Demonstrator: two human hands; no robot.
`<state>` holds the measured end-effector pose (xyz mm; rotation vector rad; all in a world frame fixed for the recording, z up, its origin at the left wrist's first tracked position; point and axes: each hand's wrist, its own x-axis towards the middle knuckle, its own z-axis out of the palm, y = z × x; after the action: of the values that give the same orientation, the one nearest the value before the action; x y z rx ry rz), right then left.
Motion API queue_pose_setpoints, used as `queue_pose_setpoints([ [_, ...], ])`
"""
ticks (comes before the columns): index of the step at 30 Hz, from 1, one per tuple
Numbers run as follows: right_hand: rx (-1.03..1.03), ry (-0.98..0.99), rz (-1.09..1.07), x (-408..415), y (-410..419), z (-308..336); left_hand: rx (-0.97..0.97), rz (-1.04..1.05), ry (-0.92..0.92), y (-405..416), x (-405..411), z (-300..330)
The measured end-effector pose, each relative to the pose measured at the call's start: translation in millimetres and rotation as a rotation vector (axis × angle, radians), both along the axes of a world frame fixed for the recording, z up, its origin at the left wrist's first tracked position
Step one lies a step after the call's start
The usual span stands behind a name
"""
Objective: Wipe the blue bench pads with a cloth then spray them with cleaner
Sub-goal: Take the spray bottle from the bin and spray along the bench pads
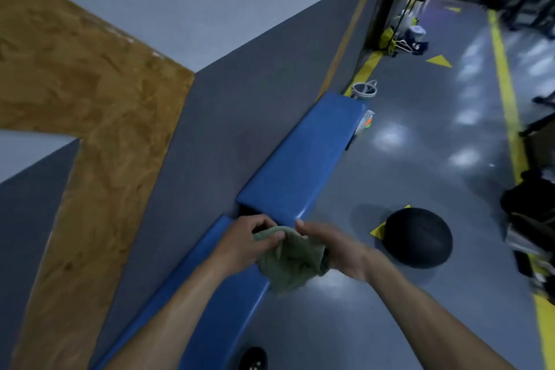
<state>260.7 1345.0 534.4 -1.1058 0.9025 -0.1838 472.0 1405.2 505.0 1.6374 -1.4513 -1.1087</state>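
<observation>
The cloth [289, 258] is being bunched between both hands above the front edge of the near pad [210, 294], close to the gap where the far pad [303, 165] begins. Judged step: cloth gathered into a wad before wiping; no wiping contact with a pad is shown yet.

To do it well: the cloth should be folded into a flat wad so a broad face meets the vinyl, not a loose tail. Strokes should be run along the length of the bench, from the gap outward, with the front edge and rounded corner included. The dangling lower corner should be tucked in so it is not dragged on the floor [420, 135].

Left hand [246, 242]: fingers curled, upper end of the cloth pinched between thumb and fingers. Right hand [333, 246]: blurred, fingers partly curled around the right side of the cloth, gripping it; exact finger lie cannot be told. Neither hand is seen touching the bench.

No spray bottle can be made out with certainty; a small pale object [365, 123] by the far end of the bench is too blurred to name. A dark ball [419, 237] lies on the floor near the right hand.
</observation>
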Motion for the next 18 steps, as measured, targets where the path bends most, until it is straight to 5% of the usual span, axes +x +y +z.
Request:
queue_pose_setpoints([
  [6,-0.478,0.313,0.174,-24.7,-102.0,5.8,0.000,-0.135,0.040,-124.7,-10.0,19.5],
  [10,-0.720,0.392,0.042,-71.9,-167.7,3.2,-0.023,-0.289,0.018,-216.5,-49.9,43.4],
  [14,-0.791,0.378,-0.146,-143.2,-241.3,1.3,-0.058,-0.395,-0.025,-311.1,-106.4,48.5],
  [18,-0.617,0.163,-0.384,-210.8,-326.7,6.4,-0.078,-0.373,-0.058,-403.1,-165.9,42.8],
])
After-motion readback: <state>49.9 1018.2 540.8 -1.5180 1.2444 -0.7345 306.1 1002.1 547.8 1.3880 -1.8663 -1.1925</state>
